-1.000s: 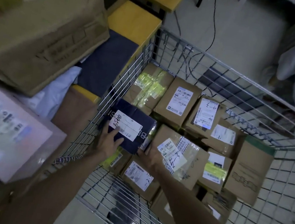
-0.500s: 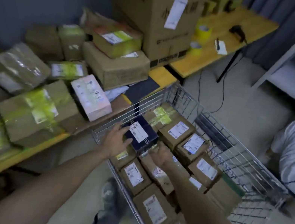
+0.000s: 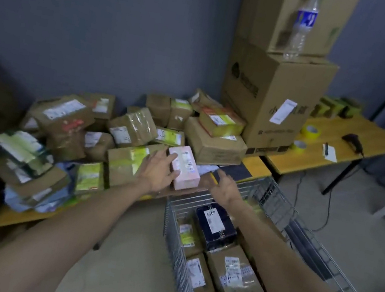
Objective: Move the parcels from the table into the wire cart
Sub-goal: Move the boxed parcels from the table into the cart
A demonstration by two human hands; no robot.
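A small pink parcel [image 3: 185,167] lies at the table's near edge, beside the wire cart [image 3: 276,207]. My left hand [image 3: 159,169] lies against its left side, fingers on top and thumb at the near corner. My right hand [image 3: 226,186] hovers open just right of the pink parcel, above the cart's rim, touching nothing. Inside the cart a dark blue parcel [image 3: 215,227] with a white label rests on brown cardboard boxes [image 3: 235,277]. A heap of taped brown parcels [image 3: 127,131] covers the yellow table [image 3: 257,166].
Two big cartons [image 3: 274,96] stand stacked at the table's right end, with a water bottle [image 3: 302,26] on them. A second yellow table [image 3: 341,141] behind holds tape rolls [image 3: 311,132] and a scanner [image 3: 354,142]. Cables run over the grey floor [image 3: 359,242].
Both hands left the dark blue parcel, which stays in the cart, and rose to the table. The left hand now touches the pink parcel. The view swung up from the cart.
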